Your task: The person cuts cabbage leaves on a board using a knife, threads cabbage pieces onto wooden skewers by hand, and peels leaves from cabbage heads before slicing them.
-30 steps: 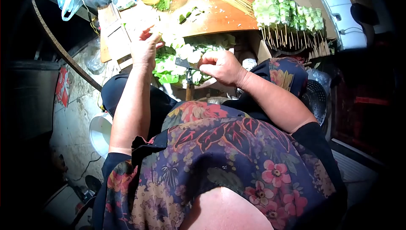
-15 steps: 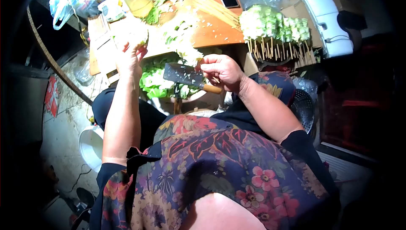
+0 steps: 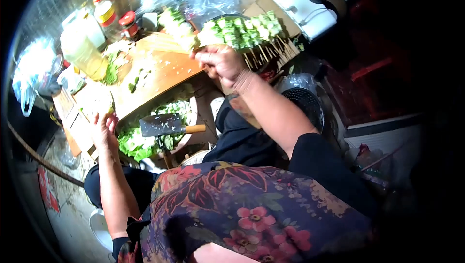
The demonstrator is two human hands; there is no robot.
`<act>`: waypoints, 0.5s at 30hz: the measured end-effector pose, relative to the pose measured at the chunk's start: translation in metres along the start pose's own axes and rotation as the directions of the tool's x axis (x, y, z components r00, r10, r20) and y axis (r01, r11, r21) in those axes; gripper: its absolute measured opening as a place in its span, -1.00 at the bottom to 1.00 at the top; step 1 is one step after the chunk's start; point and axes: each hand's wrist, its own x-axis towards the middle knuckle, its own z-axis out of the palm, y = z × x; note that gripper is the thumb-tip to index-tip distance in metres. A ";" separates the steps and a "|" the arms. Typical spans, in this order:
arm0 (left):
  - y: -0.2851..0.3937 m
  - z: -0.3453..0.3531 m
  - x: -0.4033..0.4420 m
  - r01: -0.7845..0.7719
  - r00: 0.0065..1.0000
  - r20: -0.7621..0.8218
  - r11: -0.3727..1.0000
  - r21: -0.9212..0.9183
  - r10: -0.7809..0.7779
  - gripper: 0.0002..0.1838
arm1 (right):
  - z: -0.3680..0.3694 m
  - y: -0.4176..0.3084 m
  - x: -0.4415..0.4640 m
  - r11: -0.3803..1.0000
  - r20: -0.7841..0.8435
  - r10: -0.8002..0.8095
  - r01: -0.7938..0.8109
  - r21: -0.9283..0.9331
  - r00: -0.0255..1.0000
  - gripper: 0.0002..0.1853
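My right hand (image 3: 223, 64) is pinched at the near end of a lettuce skewer (image 3: 177, 23), whose leafy pieces stretch away toward the back of the table. Just beside it lies a row of finished lettuce skewers (image 3: 247, 30), sticks pointing toward me. At the table's left edge my left hand (image 3: 104, 130) has its fingers curled round a pale lettuce piece (image 3: 99, 101), washed out by glare. Between my arms, a cleaver (image 3: 162, 124) with a wooden handle rests over a basin of cut lettuce (image 3: 134, 144).
Bare bamboo sticks (image 3: 162, 44) and lettuce scraps lie on the orange board (image 3: 160, 72). Behind stand a yellowish plastic jug (image 3: 85, 55), a red-lidded jar (image 3: 128, 23) and a bottle (image 3: 104, 11). A black perforated basket (image 3: 302, 103) sits at right.
My view has swung to the right. My right hand has moved from above the basin to the skewer row with the lettuce skewer. My left hand stays at the table's left with its lettuce.
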 end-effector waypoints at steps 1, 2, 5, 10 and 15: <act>-0.001 -0.001 -0.001 -0.008 1.000 0.004 1.000 0.012 0.008 -0.59 | -0.014 -0.009 0.000 0.991 -0.088 -0.103 0.095 -0.096 0.991 -0.86; -0.002 -0.001 -0.002 -0.017 1.000 0.005 1.000 0.025 0.017 -0.61 | -0.028 -0.016 0.001 0.964 -0.163 -0.210 0.177 -0.199 0.964 -0.88; -0.004 -0.001 -0.004 -0.012 1.000 -0.007 0.999 0.053 0.012 -0.61 | -0.103 -0.003 0.020 0.846 -0.296 -0.412 0.241 -0.476 0.862 -0.90; -0.012 -0.007 0.000 -0.013 1.000 0.026 0.992 0.122 0.010 -0.69 | -0.181 0.027 0.029 0.668 -0.459 -0.491 -0.019 -0.744 0.740 -0.86; -0.019 -0.008 0.001 -0.006 1.000 -0.019 0.983 0.182 0.009 -0.65 | -0.208 0.057 0.052 0.460 -0.519 -0.506 -0.293 -0.838 0.689 -0.86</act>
